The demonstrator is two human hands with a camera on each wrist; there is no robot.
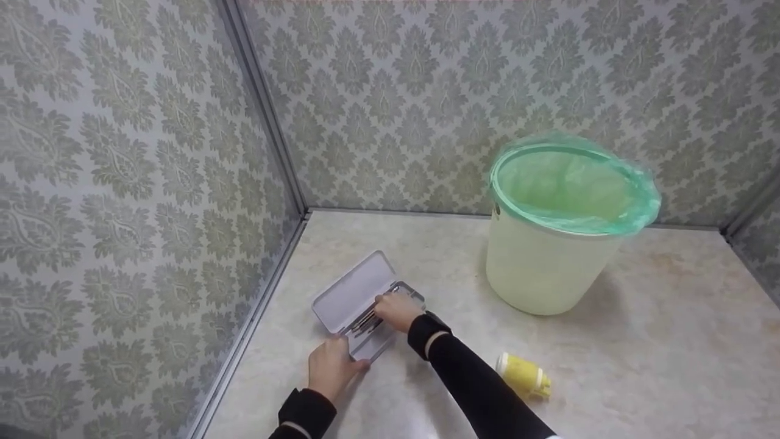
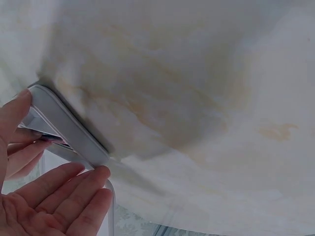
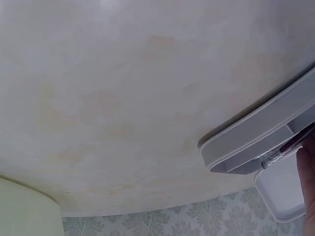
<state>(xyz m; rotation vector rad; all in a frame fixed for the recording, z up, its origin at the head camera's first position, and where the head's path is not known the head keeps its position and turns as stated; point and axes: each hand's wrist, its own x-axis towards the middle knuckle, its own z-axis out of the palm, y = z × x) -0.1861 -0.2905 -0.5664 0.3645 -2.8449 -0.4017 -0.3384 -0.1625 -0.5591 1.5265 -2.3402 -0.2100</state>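
An open grey pencil case point(image 1: 373, 350) lies on the tabletop, its lid point(image 1: 353, 291) tipped back to the left. At its near end my left hand point(image 1: 331, 369) grips the case, thumb on one corner and fingers at the hinge-side corner. My right hand point(image 1: 399, 310) reaches inside and holds several slim pens point(image 1: 364, 323), their ends sticking out beside the fingers. In the right wrist view a dark red pen point(image 3: 291, 144) with a clear end shows next to the fingertips. The palm partly hides the contents.
Right of the case lies a yellow and white bottle point(image 1: 521, 373) on its side. A pale green bin point(image 1: 542, 268) with a green plastic liner point(image 1: 637, 201) stands at the back right. Patterned wall panels point(image 1: 390, 122) border the marbled tabletop point(image 1: 670, 341) at the back and left.
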